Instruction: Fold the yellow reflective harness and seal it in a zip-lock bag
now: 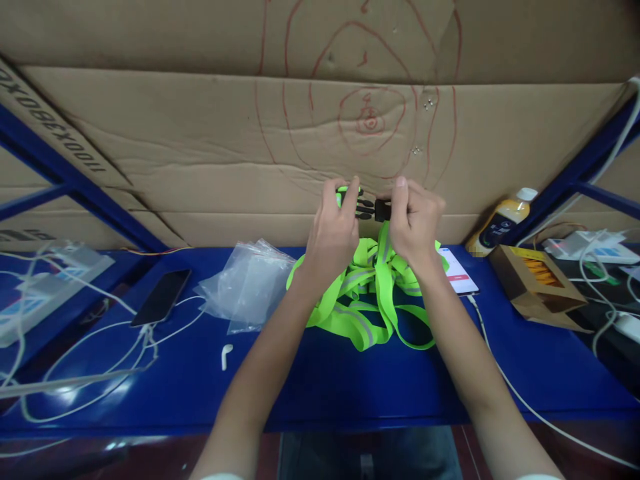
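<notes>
Both my hands are raised above the blue shelf (320, 380), close together. My left hand (335, 230) pinches one half of a black plastic buckle (367, 209) with a bit of green strap at its top. My right hand (415, 223) pinches the other half of the buckle. The two halves meet between my fingertips. A neon green reflective strap vest (370, 300) hangs from the buckle and lies bunched on the shelf below my hands.
Clear plastic bags (250, 287) lie left of the vest, with a dark phone (161, 297), white cables and a white earbud (226, 355). On the right are a lit phone (457, 272), a yellow bottle (500, 223) and a brown cardboard box (537, 283). Cardboard sheets form the back wall.
</notes>
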`<state>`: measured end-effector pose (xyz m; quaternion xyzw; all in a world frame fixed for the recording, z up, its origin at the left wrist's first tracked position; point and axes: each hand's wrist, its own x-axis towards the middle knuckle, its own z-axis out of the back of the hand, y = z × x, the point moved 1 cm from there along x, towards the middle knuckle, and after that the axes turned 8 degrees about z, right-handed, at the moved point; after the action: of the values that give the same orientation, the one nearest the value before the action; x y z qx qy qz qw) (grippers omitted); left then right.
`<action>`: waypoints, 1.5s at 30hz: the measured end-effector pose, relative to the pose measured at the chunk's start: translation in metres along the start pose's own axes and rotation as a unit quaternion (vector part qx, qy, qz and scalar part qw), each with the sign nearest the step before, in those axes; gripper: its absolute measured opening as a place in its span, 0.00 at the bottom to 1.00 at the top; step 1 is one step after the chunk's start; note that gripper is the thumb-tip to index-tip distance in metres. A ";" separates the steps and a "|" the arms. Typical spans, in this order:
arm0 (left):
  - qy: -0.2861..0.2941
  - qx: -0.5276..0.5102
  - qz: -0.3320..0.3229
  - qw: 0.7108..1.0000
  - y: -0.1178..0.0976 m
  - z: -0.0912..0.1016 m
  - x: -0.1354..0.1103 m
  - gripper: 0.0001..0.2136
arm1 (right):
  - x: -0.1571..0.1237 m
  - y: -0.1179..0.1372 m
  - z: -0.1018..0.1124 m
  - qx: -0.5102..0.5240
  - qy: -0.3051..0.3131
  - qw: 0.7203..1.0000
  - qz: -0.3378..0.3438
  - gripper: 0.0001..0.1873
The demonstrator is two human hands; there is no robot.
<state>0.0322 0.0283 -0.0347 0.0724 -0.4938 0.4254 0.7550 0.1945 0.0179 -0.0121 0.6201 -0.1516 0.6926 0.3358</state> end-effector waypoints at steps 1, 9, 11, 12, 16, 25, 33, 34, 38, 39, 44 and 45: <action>-0.003 0.004 0.002 1.000 0.000 0.000 0.000 0.26 | 0.000 0.000 -0.001 -0.003 0.003 1.000 0.003 0.34; -0.001 0.033 0.011 0.999 -0.004 0.003 -0.001 0.28 | -0.003 0.001 -0.004 -0.051 0.014 0.998 0.017 0.32; -0.003 0.028 0.014 0.999 -0.003 0.001 -0.001 0.27 | -0.003 0.000 -0.003 -0.047 0.023 0.999 0.013 0.32; -0.004 0.027 0.015 1.000 -0.002 0.001 -0.001 0.27 | -0.003 0.000 -0.004 -0.043 0.028 0.999 0.011 0.32; -0.013 0.028 0.019 0.999 0.002 -0.001 0.000 0.26 | -0.004 -0.002 -0.005 -0.034 0.039 0.999 0.009 0.32; 0.021 0.037 0.035 0.998 -0.001 0.000 0.001 0.29 | -0.008 -0.004 -0.010 -0.041 0.012 0.999 -0.011 0.34; 0.011 0.034 0.047 0.998 0.003 -0.003 0.002 0.28 | -0.007 -0.007 -0.012 -0.012 -0.002 1.000 -0.007 0.33; 0.007 0.032 0.045 0.998 0.004 -0.003 0.001 0.28 | -0.006 -0.007 -0.012 -0.007 -0.006 1.000 -0.007 0.33; 0.006 0.031 0.036 0.999 0.001 -0.005 -0.001 0.26 | -0.007 -0.005 -0.012 -0.018 -0.003 1.000 -0.003 0.33; 0.011 0.031 0.034 0.999 -0.001 -0.005 -0.002 0.26 | -0.007 -0.004 -0.012 -0.027 0.003 1.000 0.000 0.33; 0.033 0.017 0.021 0.999 -0.017 -0.007 -0.007 0.25 | -0.012 0.001 -0.016 -0.060 0.016 0.998 0.008 0.31; 0.035 0.004 0.015 0.999 -0.019 -0.008 -0.008 0.27 | -0.013 0.003 -0.016 -0.061 0.007 0.998 0.008 0.29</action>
<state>0.0503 0.0159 -0.0390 0.0533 -0.4658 0.4410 0.7653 0.1806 0.0226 -0.0269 0.5925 -0.1959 0.6892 0.3683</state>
